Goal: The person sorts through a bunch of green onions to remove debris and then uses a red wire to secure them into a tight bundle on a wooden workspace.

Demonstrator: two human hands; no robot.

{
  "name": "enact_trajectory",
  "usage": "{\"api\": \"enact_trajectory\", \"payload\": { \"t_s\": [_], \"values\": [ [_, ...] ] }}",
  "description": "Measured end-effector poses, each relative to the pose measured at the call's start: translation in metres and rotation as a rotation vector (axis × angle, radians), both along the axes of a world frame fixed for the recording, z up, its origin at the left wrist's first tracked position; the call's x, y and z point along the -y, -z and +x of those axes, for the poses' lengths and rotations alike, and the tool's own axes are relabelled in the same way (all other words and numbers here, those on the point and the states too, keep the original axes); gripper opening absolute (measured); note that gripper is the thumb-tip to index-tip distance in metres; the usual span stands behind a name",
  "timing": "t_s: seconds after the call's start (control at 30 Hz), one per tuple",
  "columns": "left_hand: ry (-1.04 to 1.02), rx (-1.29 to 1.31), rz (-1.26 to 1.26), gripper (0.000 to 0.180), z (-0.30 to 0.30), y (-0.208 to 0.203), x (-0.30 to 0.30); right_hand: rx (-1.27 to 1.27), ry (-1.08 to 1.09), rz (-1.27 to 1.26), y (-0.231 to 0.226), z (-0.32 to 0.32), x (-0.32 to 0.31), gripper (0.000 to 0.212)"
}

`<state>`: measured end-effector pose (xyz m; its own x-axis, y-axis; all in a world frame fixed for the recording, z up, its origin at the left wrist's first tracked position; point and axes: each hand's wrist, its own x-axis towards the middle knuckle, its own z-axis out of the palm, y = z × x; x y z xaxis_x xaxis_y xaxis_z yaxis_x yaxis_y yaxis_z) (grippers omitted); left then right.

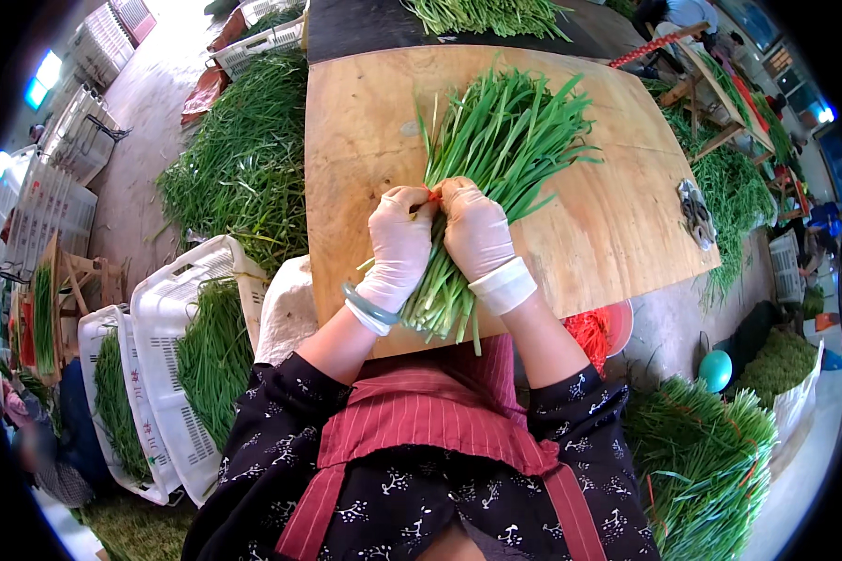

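Observation:
A thick bunch of garlic chives (510, 136) lies on a wooden board (365, 131), leaves pointing away from me and cut stems toward my body. Both my hands wear pale gloves and meet over the middle of the bunch. Between their fingertips is a thin red tie (434, 194) on the bunch. My left hand (400, 245) pinches it from the left side, fingers closed. Closed as well, my right hand (475, 229) grips the tie while its palm rests over the stems. The tie's far side is hidden beneath the bunch.
A grey metal tool (695, 213) lies at the board's right edge. Below it stands a pink basin (625, 325) of red ties. Loose chives (243, 154) heap up at left, above white crates (196, 271). Tied bunches (697, 463) and a teal ball (715, 371) are at lower right.

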<state>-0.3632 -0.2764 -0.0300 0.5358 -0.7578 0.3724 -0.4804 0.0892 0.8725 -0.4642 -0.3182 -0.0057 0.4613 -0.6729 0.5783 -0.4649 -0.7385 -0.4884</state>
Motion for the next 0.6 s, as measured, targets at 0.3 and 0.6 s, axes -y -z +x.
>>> {"api": "enact_trajectory", "payload": {
  "t_s": [0.3,0.6],
  "values": [
    [0.320,-0.574,0.132,0.014,0.013,-0.010,-0.006,0.031,-0.046,-0.013,0.005,-0.004,0.002,0.011],
    [0.077,0.176,-0.035,0.010,0.000,-0.019,-0.007,-0.035,0.295,-0.172,-0.011,-0.012,-0.024,0.021]
  ]
}}
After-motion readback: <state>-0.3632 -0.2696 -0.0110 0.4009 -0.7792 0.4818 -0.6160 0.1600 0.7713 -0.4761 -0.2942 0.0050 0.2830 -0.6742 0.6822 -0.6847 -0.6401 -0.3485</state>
